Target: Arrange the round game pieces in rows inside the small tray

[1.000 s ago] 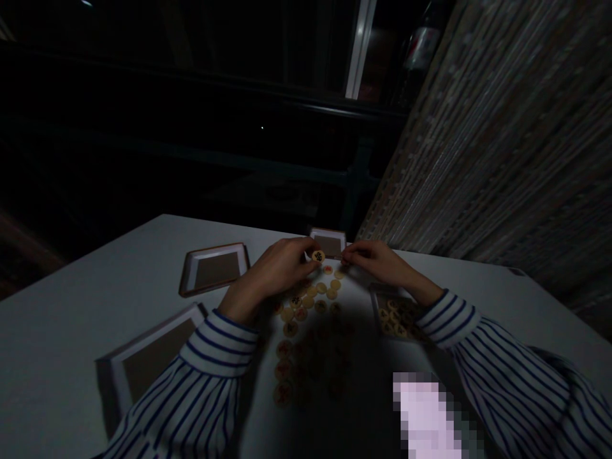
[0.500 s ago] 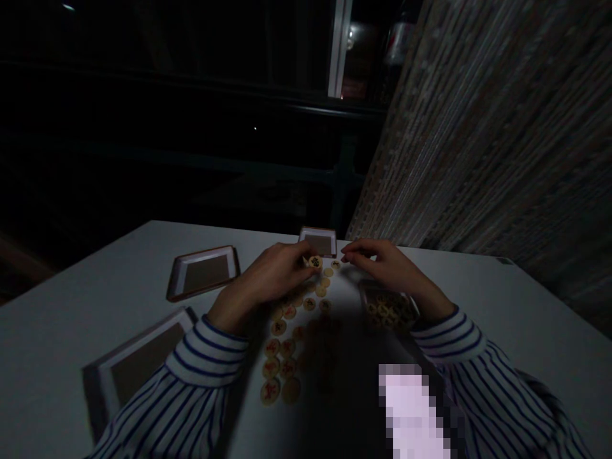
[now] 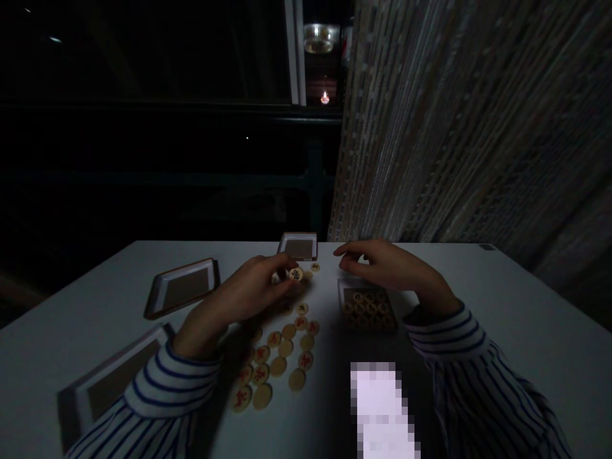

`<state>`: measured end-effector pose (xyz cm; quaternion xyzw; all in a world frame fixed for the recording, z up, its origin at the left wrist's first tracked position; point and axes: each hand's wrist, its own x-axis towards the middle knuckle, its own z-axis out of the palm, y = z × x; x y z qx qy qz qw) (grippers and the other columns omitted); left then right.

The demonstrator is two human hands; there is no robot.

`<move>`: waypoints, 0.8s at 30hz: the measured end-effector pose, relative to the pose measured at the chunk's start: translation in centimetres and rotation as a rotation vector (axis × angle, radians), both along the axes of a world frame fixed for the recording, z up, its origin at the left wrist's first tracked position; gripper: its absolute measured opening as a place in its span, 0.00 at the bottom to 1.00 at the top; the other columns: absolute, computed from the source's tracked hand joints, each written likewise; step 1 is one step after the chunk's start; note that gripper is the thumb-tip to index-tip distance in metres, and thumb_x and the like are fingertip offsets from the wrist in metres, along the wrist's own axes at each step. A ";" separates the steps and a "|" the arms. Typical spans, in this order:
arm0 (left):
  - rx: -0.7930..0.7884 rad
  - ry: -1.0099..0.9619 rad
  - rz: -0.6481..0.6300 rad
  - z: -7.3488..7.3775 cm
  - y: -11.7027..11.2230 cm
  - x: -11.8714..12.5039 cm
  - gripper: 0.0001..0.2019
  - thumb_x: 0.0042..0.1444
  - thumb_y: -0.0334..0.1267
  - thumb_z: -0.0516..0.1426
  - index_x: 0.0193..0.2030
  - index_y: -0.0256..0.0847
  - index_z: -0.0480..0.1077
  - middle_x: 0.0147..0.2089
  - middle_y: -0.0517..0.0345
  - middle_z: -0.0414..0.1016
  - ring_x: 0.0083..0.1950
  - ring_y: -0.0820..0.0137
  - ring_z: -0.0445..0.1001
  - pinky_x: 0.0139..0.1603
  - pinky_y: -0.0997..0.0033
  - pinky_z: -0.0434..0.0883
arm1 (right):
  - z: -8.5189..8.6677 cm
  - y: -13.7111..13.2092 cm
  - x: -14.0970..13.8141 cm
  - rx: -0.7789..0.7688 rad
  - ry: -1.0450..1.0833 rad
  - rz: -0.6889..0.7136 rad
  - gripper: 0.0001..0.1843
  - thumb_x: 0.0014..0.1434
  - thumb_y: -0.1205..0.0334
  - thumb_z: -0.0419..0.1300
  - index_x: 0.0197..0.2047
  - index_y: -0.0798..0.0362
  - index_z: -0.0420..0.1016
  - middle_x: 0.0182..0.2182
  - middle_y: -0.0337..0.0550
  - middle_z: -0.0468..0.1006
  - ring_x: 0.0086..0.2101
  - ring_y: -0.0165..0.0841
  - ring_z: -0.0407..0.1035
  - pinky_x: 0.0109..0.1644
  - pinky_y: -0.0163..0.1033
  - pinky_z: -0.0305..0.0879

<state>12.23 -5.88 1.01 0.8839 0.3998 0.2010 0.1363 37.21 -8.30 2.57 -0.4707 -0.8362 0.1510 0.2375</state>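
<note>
My left hand (image 3: pixel 253 287) is closed on a round xiangqi piece (image 3: pixel 296 274) with a black character, pinched between thumb and fingers above the table. Below and around that hand lie several loose xiangqi pieces (image 3: pixel 279 366), some with red characters, some with black, others blank side up. Another black-marked piece (image 3: pixel 315 267) lies just beyond the held one. Empty, with thumb and fingers apart, my right hand (image 3: pixel 377 261) hovers at the far edge of a small tray (image 3: pixel 341 290). Rows of black-marked pieces (image 3: pixel 370 307) fill most of this tray.
On the white table (image 3: pixel 478 319) stand three more shallow trays: one at the far edge (image 3: pixel 298 247), one at left (image 3: pixel 184 287) and one near left (image 3: pixel 122 376). A bead-string curtain (image 3: pixel 430 127) hangs behind at right. A pixelated patch (image 3: pixel 382 414) covers the lower middle.
The view has swung to the right. My right hand has drawn away from the far black-marked piece, towards the filled tray. My left hand still holds its piece.
</note>
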 end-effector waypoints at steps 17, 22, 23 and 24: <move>-0.392 -0.632 -0.031 0.1 -0.4 6.8 0.10 0.42 0.34 0.61 0.31 0.38 0.65 0.25 0.65 0.65 0.27 0.77 0.64 0.28 0.77 0.61 | 1.0 -1.1 1.4 0.007 -0.071 -0.020 0.18 0.57 0.59 0.53 0.51 0.51 0.70 0.35 0.39 0.78 0.34 0.30 0.70 0.37 0.33 0.60; -0.446 -0.634 -0.024 -0.4 -0.4 6.7 0.09 0.43 0.34 0.61 0.31 0.37 0.66 0.23 0.66 0.65 0.25 0.78 0.62 0.26 0.78 0.59 | 0.8 -1.0 1.0 0.004 -0.109 -0.006 0.18 0.57 0.60 0.53 0.51 0.51 0.69 0.36 0.40 0.78 0.36 0.31 0.70 0.38 0.33 0.59; -0.452 -0.626 -0.025 -0.5 -0.3 6.7 0.09 0.43 0.34 0.61 0.31 0.37 0.66 0.23 0.66 0.64 0.25 0.78 0.62 0.25 0.78 0.59 | 0.8 -1.0 0.9 0.003 -0.115 0.003 0.18 0.57 0.60 0.52 0.51 0.51 0.70 0.36 0.40 0.78 0.36 0.31 0.70 0.38 0.33 0.59; -0.461 -0.618 -0.026 -0.6 -0.3 6.8 0.09 0.43 0.34 0.61 0.32 0.37 0.66 0.23 0.67 0.64 0.24 0.79 0.61 0.24 0.78 0.58 | 0.7 -1.0 0.8 0.001 -0.120 0.012 0.18 0.57 0.60 0.52 0.50 0.51 0.70 0.36 0.40 0.77 0.35 0.31 0.70 0.37 0.33 0.59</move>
